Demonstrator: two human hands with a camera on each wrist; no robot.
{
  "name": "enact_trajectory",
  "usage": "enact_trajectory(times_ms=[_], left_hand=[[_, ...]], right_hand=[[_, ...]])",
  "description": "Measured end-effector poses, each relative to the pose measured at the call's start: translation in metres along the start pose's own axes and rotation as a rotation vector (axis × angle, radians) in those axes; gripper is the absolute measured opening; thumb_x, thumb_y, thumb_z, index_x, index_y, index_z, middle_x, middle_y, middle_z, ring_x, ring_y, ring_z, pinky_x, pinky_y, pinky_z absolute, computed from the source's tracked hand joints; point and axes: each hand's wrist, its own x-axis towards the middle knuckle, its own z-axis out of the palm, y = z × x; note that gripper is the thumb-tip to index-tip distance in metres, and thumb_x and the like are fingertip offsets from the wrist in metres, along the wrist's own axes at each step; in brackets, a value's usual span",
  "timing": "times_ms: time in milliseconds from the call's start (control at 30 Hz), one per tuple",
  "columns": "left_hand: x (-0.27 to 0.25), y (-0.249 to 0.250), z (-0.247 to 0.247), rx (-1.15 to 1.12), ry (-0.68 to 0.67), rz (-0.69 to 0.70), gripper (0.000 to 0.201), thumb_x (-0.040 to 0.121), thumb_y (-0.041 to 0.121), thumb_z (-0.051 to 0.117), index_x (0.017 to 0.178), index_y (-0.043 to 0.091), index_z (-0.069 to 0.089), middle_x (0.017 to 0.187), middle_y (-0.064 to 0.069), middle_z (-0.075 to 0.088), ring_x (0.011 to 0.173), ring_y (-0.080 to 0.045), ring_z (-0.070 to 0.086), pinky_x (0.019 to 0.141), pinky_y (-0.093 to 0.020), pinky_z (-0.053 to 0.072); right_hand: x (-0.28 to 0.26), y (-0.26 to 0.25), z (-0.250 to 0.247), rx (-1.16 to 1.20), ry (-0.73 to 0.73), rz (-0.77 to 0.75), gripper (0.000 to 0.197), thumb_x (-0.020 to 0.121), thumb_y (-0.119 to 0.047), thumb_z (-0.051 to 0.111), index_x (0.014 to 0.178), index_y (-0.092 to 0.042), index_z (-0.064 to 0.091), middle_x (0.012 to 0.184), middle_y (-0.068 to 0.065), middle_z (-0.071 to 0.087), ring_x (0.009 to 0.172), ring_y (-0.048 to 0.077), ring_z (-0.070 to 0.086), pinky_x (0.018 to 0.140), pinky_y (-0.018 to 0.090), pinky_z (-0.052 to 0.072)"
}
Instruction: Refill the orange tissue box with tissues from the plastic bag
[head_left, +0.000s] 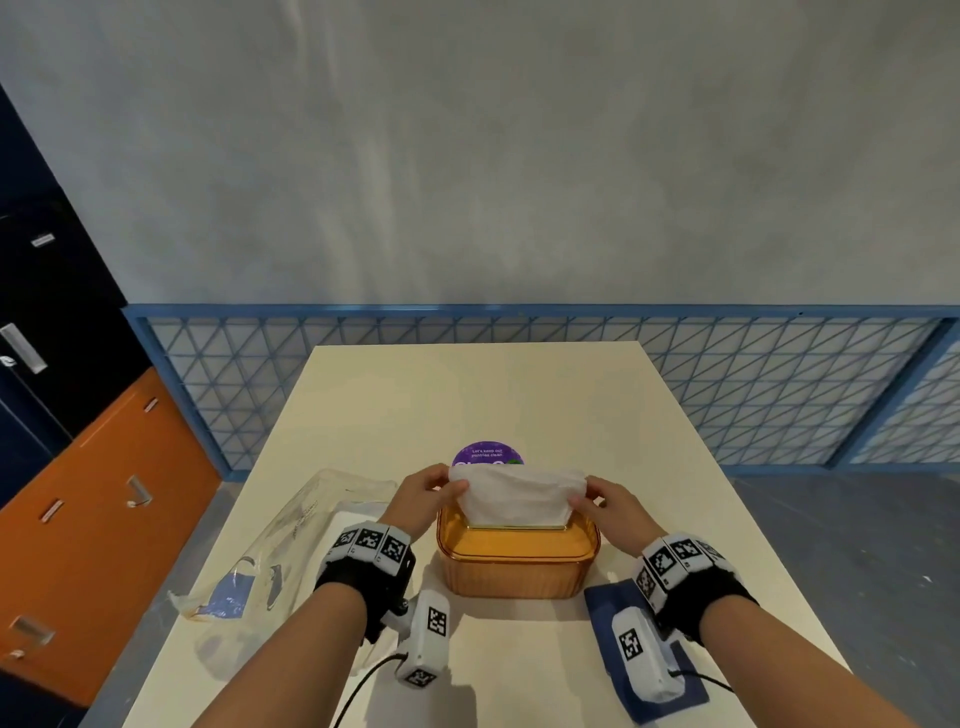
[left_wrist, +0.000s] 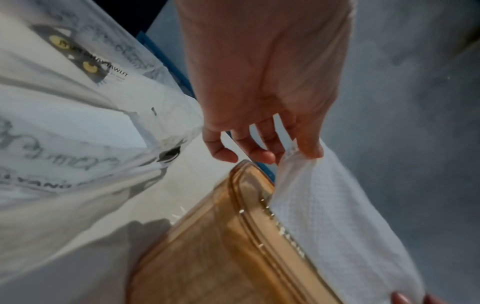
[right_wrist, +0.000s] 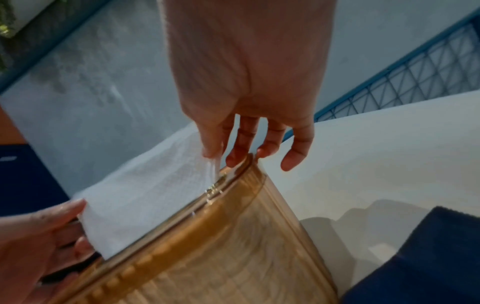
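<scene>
A purple round sticker (head_left: 487, 455) on the worktop (head_left: 519, 395) reads "Let's keep our pantries clean". The printing on the plastic bag (left_wrist: 78, 127) is too blurred and distorted to read.

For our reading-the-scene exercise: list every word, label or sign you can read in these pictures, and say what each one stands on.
"Let's keep our pantries clean": purple round sticker on the table, behind the tissue; its larger line is hidden.
"...AWUT": end of a word printed on the plastic bag; the start is blurred.
Cursive and other print on the bag: too blurred to read.
Square black-and-white markers on the wristbands: codes, not text.
</scene>
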Motion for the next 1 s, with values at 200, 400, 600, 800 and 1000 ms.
enact_trajectory(times_ms=[200, 400, 600, 800, 1000], left_hand=[[0.003, -0.006, -0.001, -0.12, 0.116, 0.011, 0.009, 0.089, 0.018, 0.062, 0.097, 0.021, 0.059, 0.091, 0.004, 0.059, 0.082, -0.012, 0.053, 0.063, -0.019, 0.039], [0.005, -0.026, 0.005, 0.213, -0.056, -0.022, 0.036, 0.069, 0.034, 0.069, 0.097, 0.013, 0.062, 0.089, -0.001, 0.055, 0.09, -0.018, 0.05, 0.078, -0.024, 0.037], [0.013, -0.022, 0.013, 0.287, 0.114, -0.038, 0.026, 0.089, 0.012, 0.06, 0.111, 0.0, 0.067, 0.11, -0.016, 0.069, 0.105, -0.029, 0.061, 0.087, -0.029, 0.043], [0.023, -0.013, 0.019, 0.313, 0.209, -0.041, 0.026, 0.089, 0.013, 0.06, 0.108, -0.002, 0.069, 0.107, -0.02, 0.07, 0.094, -0.027, 0.061, 0.078, -0.026, 0.042], [0.027, -0.011, 0.02, 0.285, 0.246, -0.008, 0.021, 0.088, 0.012, 0.061, 0.098, -0.004, 0.07, 0.083, -0.01, 0.063, 0.081, -0.019, 0.053, 0.068, -0.023, 0.037]], right_hand=[[-0.001, -0.003, -0.013, 0.249, 0.177, 0.006, 0.004, 0.092, -0.019, 0.057, 0.095, -0.022, 0.058, 0.091, -0.002, 0.057, 0.082, 0.011, 0.051, 0.068, 0.016, 0.04], [0.004, 0.013, -0.001, -0.006, -0.016, 0.156, 0.038, 0.083, -0.03, 0.069, 0.117, -0.017, 0.062, 0.132, 0.004, 0.045, 0.13, 0.022, 0.034, 0.114, 0.034, 0.024], [0.011, 0.008, 0.013, 0.028, 0.022, 0.156, 0.03, 0.087, -0.021, 0.063, 0.114, -0.008, 0.065, 0.121, 0.012, 0.058, 0.117, 0.027, 0.053, 0.099, 0.033, 0.041], [0.027, 0.0, 0.01, 0.017, 0.072, 0.181, 0.026, 0.088, -0.021, 0.062, 0.105, -0.002, 0.066, 0.115, 0.017, 0.064, 0.11, 0.03, 0.056, 0.088, 0.03, 0.04], [0.031, -0.006, 0.006, 0.051, 0.087, 0.163, 0.03, 0.087, -0.019, 0.063, 0.063, -0.026, 0.048, 0.088, 0.005, 0.059, 0.089, 0.019, 0.052, 0.074, 0.025, 0.034]])
